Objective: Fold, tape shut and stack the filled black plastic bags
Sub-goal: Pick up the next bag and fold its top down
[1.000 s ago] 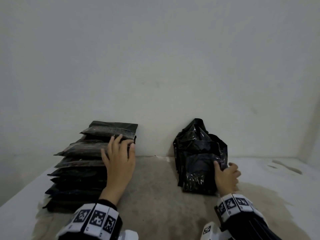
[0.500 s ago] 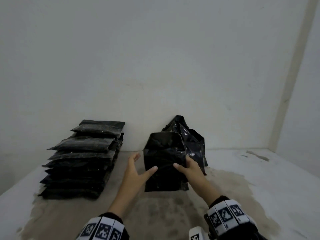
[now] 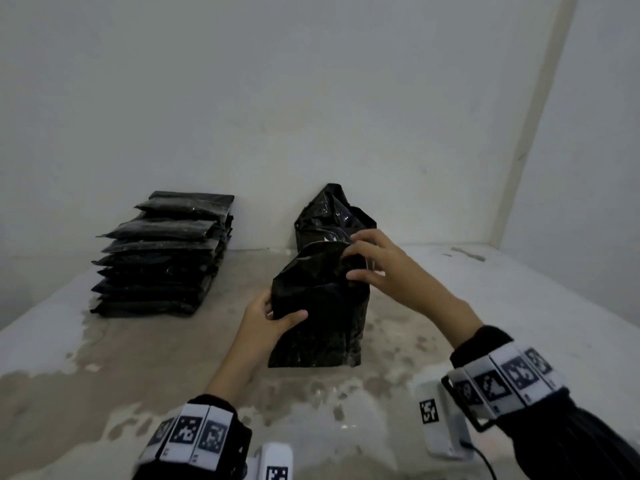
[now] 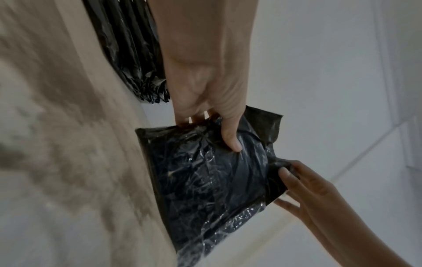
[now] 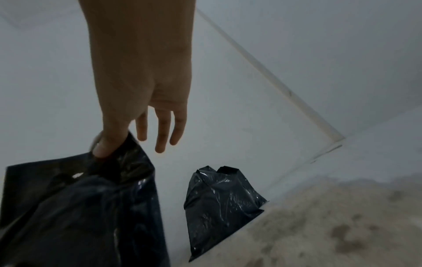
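Two hands work on one filled black bag (image 3: 318, 317) that stands upright on the stained floor (image 3: 173, 368), near the middle, a little in front of the white wall (image 3: 311, 98). Largest of what lies around it is the stack of folded bags (image 3: 162, 258), piled flat against the wall well to the left. Behind the held bag, unfolded bags (image 3: 329, 216) lean upright against the wall, glossy and crumpled, their open tops peaked. The held bag is wrinkled and shiny, bulging below with a loose, flat flap of plastic at its top; its contents cannot be seen. The left hand (image 3: 266, 323) grips the bag's left edge at mid-height, thumb (image 4: 230, 137) pressed across the front and the fingers wrapped behind. The right hand (image 3: 381, 268) reaches in from the right and pinches the top flap between thumb (image 5: 107, 144) and forefinger, while its other fingers (image 5: 162, 130) hang straight and free of the plastic. Both wrists wear bands with black-and-white square markers.
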